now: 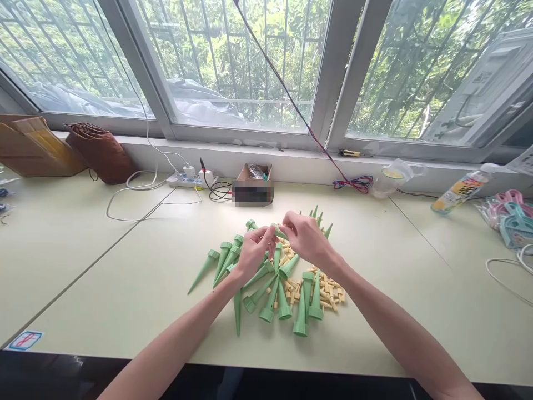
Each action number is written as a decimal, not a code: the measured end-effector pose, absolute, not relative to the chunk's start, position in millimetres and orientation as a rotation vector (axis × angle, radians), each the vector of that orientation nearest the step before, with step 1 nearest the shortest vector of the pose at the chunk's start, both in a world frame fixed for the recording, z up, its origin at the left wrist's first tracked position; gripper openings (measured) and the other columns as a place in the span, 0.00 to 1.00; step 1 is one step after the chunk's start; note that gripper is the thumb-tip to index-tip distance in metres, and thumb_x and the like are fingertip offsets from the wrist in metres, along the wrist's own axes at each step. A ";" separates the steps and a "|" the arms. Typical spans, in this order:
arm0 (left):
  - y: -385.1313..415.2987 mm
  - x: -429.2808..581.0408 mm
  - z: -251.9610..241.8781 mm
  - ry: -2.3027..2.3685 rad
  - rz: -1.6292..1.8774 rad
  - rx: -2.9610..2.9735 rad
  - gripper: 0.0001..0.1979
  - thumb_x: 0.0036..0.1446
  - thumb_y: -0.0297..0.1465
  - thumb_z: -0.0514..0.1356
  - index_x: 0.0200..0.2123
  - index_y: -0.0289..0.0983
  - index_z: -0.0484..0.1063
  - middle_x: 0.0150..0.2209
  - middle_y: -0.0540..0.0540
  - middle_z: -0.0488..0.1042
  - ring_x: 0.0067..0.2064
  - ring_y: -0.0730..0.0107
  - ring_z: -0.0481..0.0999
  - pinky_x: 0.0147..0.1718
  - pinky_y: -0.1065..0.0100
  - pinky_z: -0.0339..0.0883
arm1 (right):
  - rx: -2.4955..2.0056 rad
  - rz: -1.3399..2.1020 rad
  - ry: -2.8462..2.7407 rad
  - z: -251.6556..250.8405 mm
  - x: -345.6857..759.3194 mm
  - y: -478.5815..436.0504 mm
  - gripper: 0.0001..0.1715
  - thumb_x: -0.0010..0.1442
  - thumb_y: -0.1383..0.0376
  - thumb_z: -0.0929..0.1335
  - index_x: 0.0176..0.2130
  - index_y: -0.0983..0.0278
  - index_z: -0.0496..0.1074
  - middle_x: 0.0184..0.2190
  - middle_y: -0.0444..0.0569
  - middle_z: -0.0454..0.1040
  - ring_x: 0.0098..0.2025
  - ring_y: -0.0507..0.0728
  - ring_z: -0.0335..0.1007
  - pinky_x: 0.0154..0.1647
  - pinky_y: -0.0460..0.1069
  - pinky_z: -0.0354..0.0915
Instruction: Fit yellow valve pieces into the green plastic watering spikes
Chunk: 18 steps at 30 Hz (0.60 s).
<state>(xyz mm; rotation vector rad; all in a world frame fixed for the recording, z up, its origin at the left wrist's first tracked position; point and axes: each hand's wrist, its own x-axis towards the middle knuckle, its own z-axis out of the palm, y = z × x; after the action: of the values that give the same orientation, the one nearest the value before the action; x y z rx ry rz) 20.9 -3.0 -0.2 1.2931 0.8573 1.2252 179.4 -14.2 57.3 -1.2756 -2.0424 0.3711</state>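
Over the heap, my left hand is closed on a green plastic watering spike, its capped end near the fingertips. My right hand meets it there with pinched fingers; whatever they hold is hidden. Beneath and around both hands lie several more green cone spikes with ribbed caps, pointing various ways. Small beige plastic valve pieces are piled among them, mostly right of and below my hands.
Behind the pile stands a small cardboard box. A power strip with cables, a brown pouch and a larger carton are at left. On the right are a clear jug, a bottle and bagged clips.
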 end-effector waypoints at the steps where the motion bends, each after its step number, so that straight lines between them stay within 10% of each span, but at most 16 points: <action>1: -3.2 20.9 -0.3 0.864 1.228 1.295 0.19 0.59 0.46 0.60 0.28 0.35 0.77 0.22 0.48 0.71 0.18 0.77 0.63 0.16 0.73 0.58 | -1.277 0.372 -2.044 57.2 179.3 -14.2 0.08 0.65 0.68 0.63 0.31 0.63 0.63 0.25 0.44 0.67 0.25 0.51 0.57 0.28 0.46 0.53; 18: -8.5 23.8 8.9 0.854 1.273 1.306 0.15 0.58 0.44 0.62 0.33 0.38 0.69 0.22 0.52 0.70 0.17 0.81 0.60 0.15 0.76 0.54 | -1.290 0.371 -2.055 57.4 178.3 -14.7 0.08 0.64 0.68 0.63 0.31 0.63 0.63 0.25 0.44 0.67 0.25 0.51 0.57 0.28 0.46 0.53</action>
<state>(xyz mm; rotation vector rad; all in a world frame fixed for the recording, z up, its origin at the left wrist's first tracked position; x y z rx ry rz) 23.8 -8.5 8.9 1.3062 0.8543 1.2733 178.3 -14.7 57.4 -1.2898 -2.0555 0.3713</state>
